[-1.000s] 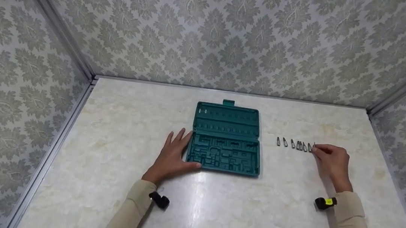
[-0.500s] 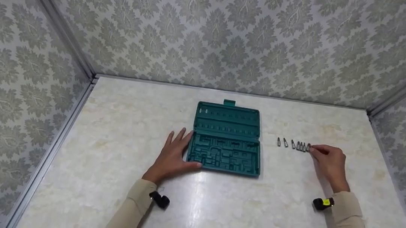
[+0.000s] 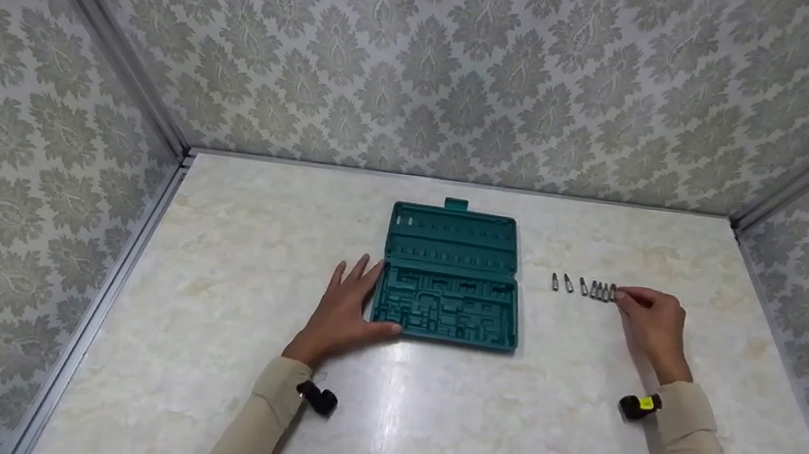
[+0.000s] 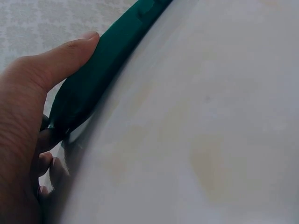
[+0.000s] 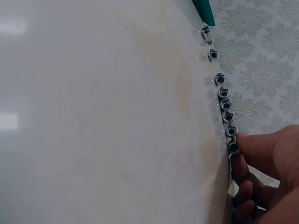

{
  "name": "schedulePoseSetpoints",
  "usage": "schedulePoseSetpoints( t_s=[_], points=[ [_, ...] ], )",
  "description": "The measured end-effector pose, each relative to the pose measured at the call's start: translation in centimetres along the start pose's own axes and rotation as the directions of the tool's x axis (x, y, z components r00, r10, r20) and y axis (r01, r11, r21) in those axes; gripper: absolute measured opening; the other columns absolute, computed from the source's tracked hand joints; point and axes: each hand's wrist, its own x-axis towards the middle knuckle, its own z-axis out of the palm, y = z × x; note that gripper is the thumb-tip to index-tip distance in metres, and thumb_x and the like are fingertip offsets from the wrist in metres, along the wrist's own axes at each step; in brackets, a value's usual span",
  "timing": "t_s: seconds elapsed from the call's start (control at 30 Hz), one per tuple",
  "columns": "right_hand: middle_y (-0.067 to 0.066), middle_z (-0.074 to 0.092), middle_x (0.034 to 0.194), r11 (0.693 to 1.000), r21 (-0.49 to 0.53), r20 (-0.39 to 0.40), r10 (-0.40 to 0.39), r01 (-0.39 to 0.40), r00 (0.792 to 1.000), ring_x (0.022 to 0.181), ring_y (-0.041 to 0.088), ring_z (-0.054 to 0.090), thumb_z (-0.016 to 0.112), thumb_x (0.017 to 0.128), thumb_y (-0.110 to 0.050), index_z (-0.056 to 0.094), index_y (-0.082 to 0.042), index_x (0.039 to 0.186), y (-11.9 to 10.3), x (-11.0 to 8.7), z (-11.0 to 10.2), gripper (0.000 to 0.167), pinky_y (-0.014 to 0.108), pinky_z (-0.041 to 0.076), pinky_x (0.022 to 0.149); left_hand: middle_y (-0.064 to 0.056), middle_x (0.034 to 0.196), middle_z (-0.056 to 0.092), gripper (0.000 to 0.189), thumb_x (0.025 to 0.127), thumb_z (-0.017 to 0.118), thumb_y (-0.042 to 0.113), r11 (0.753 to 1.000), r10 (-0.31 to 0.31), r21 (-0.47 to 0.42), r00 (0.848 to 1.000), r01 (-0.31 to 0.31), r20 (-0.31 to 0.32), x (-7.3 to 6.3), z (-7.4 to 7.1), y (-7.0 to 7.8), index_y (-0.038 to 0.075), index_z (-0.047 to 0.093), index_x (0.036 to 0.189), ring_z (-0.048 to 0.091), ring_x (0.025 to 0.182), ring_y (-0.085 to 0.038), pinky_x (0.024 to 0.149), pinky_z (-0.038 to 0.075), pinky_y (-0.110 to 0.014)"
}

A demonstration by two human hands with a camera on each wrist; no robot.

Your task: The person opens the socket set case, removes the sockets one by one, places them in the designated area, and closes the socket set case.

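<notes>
An open green plastic tool case [image 3: 442, 330] lies flat on the table, its moulded recesses showing. My left hand [image 3: 344, 318] rests against its left side with fingers spread and straight, the thumb on the front edge; in the left wrist view that thumb [image 4: 77, 52] touches the case's outer wall. To the right of the case, several small chrome bit sockets [image 3: 583, 286] lie in a row, square holes toward me. My right hand [image 3: 658, 321] pinches the end socket [image 5: 233, 148] between thumb and index finger, right beside its neighbour [image 5: 231, 130].
The case's lid [image 3: 453, 236] lies folded back behind its base, with a latch tab [image 3: 456, 204] at the far edge. A pale marbled table [image 3: 489, 424] carries everything. Patterned wall panels [image 3: 465, 75] enclose its back and sides. A black wrist camera [image 3: 319, 398] sits at each cuff.
My right hand has shifted a little left with the end socket, bringing the right-hand sockets closer together. The left hand and the case have stayed in place.
</notes>
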Motion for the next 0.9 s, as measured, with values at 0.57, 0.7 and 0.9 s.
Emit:
schedulePoseSetpoints(
  t_s=[0.57, 0.7, 0.9],
  points=[
    [0.019, 0.076, 0.127, 0.998, 0.004, -0.060, 0.066, -0.065, 0.996, 0.105, 0.021, 0.068, 0.066, 0.111, -0.036, 0.078, -0.002, 0.134, -0.2, 0.0, 0.3, 0.043, 0.023, 0.052, 0.082, -0.007, 0.184, 0.016, 0.128, 0.079, 0.077, 0.086, 1.000, 0.009, -0.013, 1.000, -0.009, -0.008, -0.1, 0.0, 0.0, 0.025, 0.023, 0.178, 0.000, 0.171, -0.032, 0.136, 0.004, -0.059],
    [0.018, 0.074, 0.128, 0.995, 0.026, -0.083, 0.102, -0.100, 0.991, 0.103, 0.017, 0.064, 0.062, 0.113, -0.037, 0.076, -0.002, 0.137, -0.8, 0.2, -0.3, 0.045, 0.022, 0.051, 0.082, -0.004, 0.185, 0.013, 0.128, 0.079, 0.075, 0.087, 1.000, -0.007, -0.025, 1.000, 0.007, 0.006, -0.1, -0.1, 0.0, 0.028, 0.022, 0.178, -0.004, 0.171, -0.031, 0.136, 0.003, -0.059],
    [0.021, 0.075, 0.124, 0.999, 0.050, -0.095, -0.008, 0.013, 0.995, 0.094, 0.010, 0.063, 0.064, 0.113, -0.035, 0.077, 0.001, 0.134, -2.4, 0.0, -0.6, 0.044, 0.017, 0.050, 0.075, -0.005, 0.185, 0.013, 0.128, 0.079, 0.075, 0.087, 1.000, -0.015, -0.016, 1.000, 0.015, 0.016, 0.0, -0.2, 0.1, 0.027, 0.022, 0.178, -0.005, 0.171, -0.034, 0.136, 0.006, -0.060]
  ],
)
